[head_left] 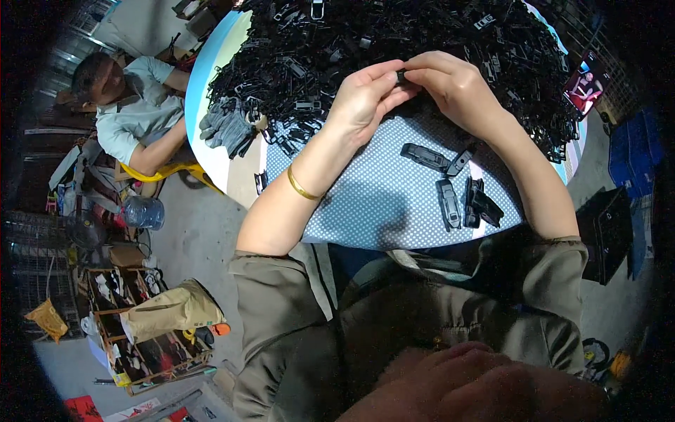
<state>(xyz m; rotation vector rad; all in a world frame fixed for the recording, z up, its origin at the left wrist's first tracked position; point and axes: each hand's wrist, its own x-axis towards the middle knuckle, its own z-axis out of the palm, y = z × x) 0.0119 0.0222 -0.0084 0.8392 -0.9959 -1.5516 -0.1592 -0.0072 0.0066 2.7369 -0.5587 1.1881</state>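
Over the near edge of a large heap of small black plastic parts [394, 35], my two hands meet. My left hand [358, 102] and my right hand [453, 88] both pinch a small black part [401, 76] between their fingertips. Fingers cover most of it, so its exact shape is hidden. Below my right forearm, on the patterned blue-white cloth [351, 214], lie several long black pieces [448, 204] shaped somewhat like toy cars. One such piece [424, 156] lies nearest my hands. A gold bangle circles my left wrist.
Grey gloves [226, 126] rest at the heap's left edge. A phone with a lit screen [589, 83] stands at the table's right rim. Another person [144, 112] sits at the left. A wooden rack [112, 316] and a water bottle [144, 212] stand on the floor; blue crates [633, 155] are at right.
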